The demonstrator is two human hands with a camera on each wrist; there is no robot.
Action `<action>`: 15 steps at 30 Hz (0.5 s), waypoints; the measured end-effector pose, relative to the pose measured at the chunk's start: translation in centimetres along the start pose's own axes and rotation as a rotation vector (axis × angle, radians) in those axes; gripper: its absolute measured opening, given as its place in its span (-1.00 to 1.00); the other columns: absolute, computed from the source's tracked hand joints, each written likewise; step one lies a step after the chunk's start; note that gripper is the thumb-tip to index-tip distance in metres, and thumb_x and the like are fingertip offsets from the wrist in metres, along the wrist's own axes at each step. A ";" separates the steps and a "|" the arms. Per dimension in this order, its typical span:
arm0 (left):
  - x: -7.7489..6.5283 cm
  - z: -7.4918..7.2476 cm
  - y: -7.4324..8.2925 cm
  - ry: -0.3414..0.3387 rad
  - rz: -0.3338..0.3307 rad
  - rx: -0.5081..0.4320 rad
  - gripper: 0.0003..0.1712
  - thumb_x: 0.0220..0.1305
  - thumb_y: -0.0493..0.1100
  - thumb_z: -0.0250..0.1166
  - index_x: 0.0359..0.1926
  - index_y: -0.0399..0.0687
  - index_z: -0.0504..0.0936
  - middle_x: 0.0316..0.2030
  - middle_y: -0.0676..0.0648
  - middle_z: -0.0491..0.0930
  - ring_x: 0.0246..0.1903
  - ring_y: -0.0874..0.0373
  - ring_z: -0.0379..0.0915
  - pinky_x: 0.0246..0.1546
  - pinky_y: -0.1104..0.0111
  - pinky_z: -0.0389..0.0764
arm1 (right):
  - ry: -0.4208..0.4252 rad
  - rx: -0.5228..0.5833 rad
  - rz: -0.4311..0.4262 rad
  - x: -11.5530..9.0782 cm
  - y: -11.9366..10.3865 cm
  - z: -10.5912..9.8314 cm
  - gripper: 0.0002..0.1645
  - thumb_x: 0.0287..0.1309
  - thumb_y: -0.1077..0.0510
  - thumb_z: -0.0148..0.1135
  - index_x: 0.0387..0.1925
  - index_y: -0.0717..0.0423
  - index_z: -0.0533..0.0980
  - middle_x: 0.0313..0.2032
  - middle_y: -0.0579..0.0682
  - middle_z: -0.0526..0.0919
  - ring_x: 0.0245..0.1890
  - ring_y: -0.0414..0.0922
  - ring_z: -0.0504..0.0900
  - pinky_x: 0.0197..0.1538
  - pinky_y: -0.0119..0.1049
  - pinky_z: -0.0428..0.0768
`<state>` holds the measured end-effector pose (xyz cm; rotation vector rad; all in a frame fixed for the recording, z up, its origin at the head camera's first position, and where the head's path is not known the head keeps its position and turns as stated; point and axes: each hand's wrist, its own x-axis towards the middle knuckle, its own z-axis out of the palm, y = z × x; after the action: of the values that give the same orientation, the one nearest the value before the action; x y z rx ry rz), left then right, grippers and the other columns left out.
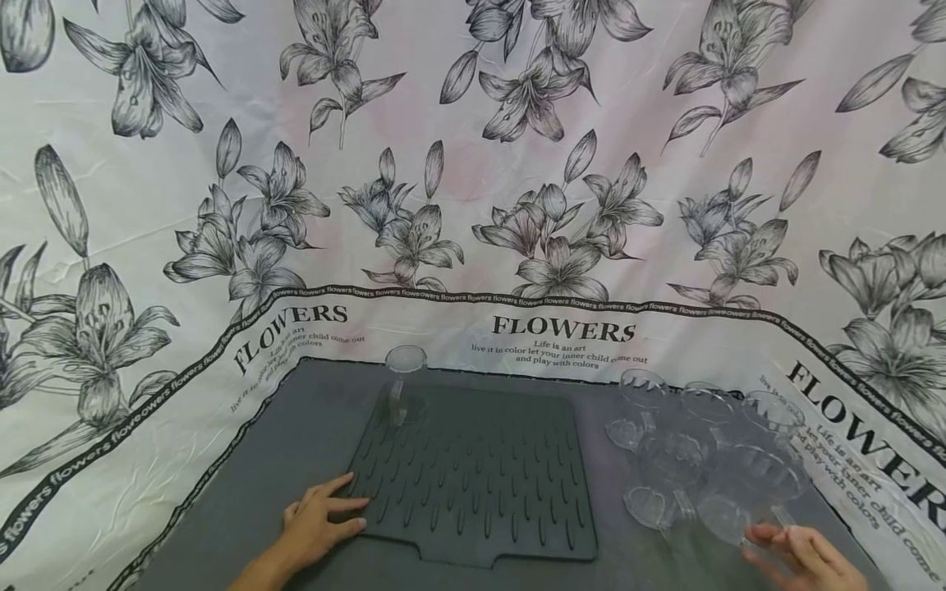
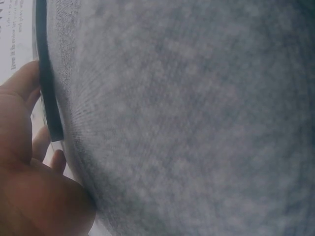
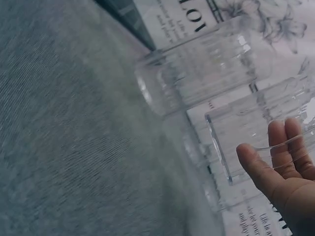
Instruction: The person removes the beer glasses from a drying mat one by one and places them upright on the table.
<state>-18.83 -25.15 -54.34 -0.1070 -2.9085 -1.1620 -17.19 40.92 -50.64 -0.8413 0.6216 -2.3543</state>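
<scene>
A dark grey ridged mat (image 1: 480, 484) lies on the grey table. My left hand (image 1: 325, 517) rests at its left edge, fingers spread and touching it; the left wrist view shows this hand (image 2: 29, 147) beside the dark edge of the mat (image 2: 48, 98). One clear mug (image 1: 406, 365) stands on the mat's far left corner. To the right of the mat, several clear mugs with handles stand close together. My right hand (image 1: 805, 554) is by the nearest clear mug (image 1: 761, 468), its fingers (image 3: 278, 135) loosely bent around the handle and apart from the thumb.
A white cloth with black flower prints and lettering (image 1: 565, 328) rises behind the table and along both sides. Bare grey tabletop (image 1: 266, 427) lies to the left of the mat. Other clear mugs (image 1: 643, 390) stand behind the nearest one, overlapping in view.
</scene>
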 end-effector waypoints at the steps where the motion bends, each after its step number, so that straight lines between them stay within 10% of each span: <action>1: 0.0 0.0 0.0 0.000 -0.001 0.005 -0.63 0.02 0.10 0.48 -0.10 0.20 0.76 0.30 -0.07 0.35 0.27 -0.21 0.11 0.07 -0.23 -0.06 | 0.016 -0.004 0.007 -0.2 0.1 -0.2 -0.56 0.55 0.19 -0.37 0.18 0.36 0.34 0.29 0.19 0.36 0.34 0.06 0.24 0.36 0.08 0.03; 8: 0.1 -0.1 0.4 0.006 0.009 -0.005 -0.61 0.01 0.09 0.49 -0.10 0.13 0.77 0.29 -0.11 0.35 0.27 -0.24 0.11 0.07 -0.23 -0.06 | 0.164 -0.079 0.045 -1.1 0.5 -0.9 -0.63 0.54 0.15 -0.26 0.10 0.20 0.44 0.18 0.09 0.50 0.25 0.01 0.39 0.31 0.08 0.18; 15: 0.2 0.4 0.2 0.011 0.001 -0.010 -0.65 0.01 0.08 0.49 -0.13 0.18 0.77 0.29 -0.08 0.36 0.27 -0.21 0.11 0.07 -0.21 -0.07 | 0.435 -0.369 -0.092 -1.6 1.7 -0.6 -0.78 0.47 0.16 -0.04 -0.07 0.17 0.51 -0.13 0.10 0.61 0.02 0.04 0.60 0.09 0.02 0.51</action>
<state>-19.01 -24.78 -54.48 -0.1014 -2.8928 -1.1730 -15.97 40.82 -52.71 -0.5070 1.2488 -2.5672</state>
